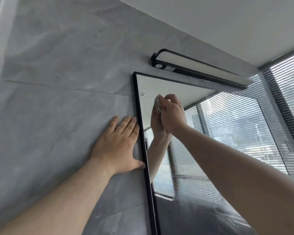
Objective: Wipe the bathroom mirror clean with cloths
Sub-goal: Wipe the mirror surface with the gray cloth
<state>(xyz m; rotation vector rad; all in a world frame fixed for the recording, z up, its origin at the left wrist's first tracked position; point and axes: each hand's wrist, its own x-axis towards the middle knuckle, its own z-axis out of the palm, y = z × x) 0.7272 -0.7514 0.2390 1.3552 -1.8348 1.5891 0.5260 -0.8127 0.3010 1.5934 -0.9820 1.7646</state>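
A small, pale, crumpled cloth (157, 105) is pressed against the smooth glass of the rectangular, black-framed mirror (219, 133), near its upper left corner. The right hand (172, 116) holds it, fingers curled round it. The left hand (117, 146) lies flat and released on the grey marbled wall tile (58, 99), thumb touching the frame. A long black bar lamp (199, 68) is mounted above.

The left arm is reaching up from the lower left of the frame, the left hand (116, 143) lying flat at centre, fingers straight and pointing upward, thumb spread to the right. The right arm is stretching in from the lower right, the right hand (172, 116) curling its fingers round a cloth (157, 104) just above centre.
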